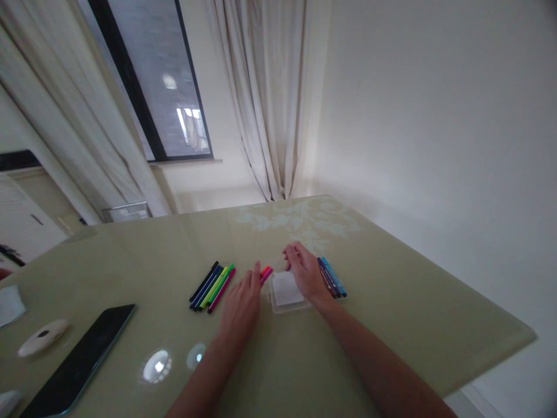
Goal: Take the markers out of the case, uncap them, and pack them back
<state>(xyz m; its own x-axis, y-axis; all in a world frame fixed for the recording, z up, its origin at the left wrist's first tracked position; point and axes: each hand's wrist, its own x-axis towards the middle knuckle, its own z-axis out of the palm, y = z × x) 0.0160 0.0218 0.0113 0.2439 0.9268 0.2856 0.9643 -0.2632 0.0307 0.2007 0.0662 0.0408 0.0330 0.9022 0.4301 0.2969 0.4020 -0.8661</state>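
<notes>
With the clock centred between the hands, a glossy, pale green worktop (391, 342) is seen, a dark tablet (80, 360) laid on it at eight and a white oval object (43, 338) at nine. White floral markings are shown near its far edge. Beyond, a plain wall (435, 145) is seen at two, a curtain (270, 98) at twelve and a dark-framed window (174, 87) at eleven.

A clear case (287, 310) with a white insert is partly covered by the right hand (307, 277), whose fingers (293, 251) are curled; their grip cannot be told. Blue and dark pens (333, 277) are laid at three, coloured pens (212, 287) at nine. Orange and pink pens (266, 273) are seen just right of the left hand's (241, 305) extended fingers; whether they are gripped cannot be told.
</notes>
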